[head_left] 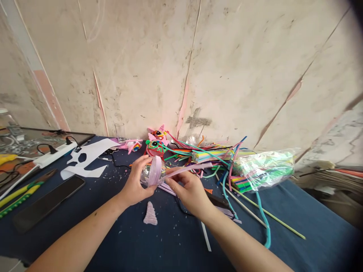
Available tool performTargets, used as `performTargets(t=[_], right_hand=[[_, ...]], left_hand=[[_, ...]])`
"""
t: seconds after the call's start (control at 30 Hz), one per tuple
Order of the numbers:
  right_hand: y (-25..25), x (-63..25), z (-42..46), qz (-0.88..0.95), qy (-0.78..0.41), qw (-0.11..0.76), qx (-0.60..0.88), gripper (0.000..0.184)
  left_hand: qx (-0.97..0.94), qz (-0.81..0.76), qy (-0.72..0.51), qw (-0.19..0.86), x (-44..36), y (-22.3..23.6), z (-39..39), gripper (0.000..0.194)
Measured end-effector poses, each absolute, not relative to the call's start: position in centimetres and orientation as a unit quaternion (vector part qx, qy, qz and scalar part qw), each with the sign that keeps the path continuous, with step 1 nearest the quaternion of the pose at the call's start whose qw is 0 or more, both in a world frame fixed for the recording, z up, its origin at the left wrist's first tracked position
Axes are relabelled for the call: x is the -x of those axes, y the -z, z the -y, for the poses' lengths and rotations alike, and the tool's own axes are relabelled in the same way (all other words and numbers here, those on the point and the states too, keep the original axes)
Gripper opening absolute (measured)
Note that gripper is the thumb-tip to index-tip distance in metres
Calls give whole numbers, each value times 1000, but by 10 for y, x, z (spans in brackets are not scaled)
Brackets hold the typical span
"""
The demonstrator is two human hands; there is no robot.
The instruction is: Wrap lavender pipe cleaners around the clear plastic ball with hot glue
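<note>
My left hand (132,189) is closed round a clear plastic ball (145,174), with thumb below and fingers above. A lilac band of pipe cleaners (155,170) runs over the ball from top to bottom. At the ball's right side, my right hand (190,192) pinches lilac pipe cleaners (195,166), whose free ends stick out to the right. On the blue cloth below the hands lies a ridged lilac triangle (150,214). Behind the ball stand colourful animal-like heads (155,146) with pink ears.
Pipe cleaner bundles in clear plastic (265,170) lie at right, with loose turquoise ones (267,226) near them. To the left are a black phone (51,202), pliers (25,194), cut white paper (85,158) and a power strip (55,153). A glass (119,131) stands by the wall.
</note>
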State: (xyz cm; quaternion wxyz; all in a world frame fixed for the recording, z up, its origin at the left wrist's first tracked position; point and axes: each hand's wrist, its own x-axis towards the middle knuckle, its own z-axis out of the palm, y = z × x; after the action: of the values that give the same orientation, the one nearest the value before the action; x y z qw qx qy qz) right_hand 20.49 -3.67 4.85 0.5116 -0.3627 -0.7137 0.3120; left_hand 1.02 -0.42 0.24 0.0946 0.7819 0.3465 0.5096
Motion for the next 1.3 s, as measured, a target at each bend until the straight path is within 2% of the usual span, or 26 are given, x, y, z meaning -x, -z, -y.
performTargets(t=[0.2,0.47,0.93,1.3], right_hand=[[-38,-199,22,678,-330,546,366,14],[-26,-202,9,662,-287,596,353,15],[-24,-202,10,655,-289,602,353,15],[-16,-201,6,619,-361,596,362,20]], left_hand=[[-784,-341,-500,138,-10,-1,5,81],[-785,-333,-491,178,-11,1,6,82],[-784,-322,-494,194,-13,2,8,81],[-793,-305,-482,213,-12,3,8,80]])
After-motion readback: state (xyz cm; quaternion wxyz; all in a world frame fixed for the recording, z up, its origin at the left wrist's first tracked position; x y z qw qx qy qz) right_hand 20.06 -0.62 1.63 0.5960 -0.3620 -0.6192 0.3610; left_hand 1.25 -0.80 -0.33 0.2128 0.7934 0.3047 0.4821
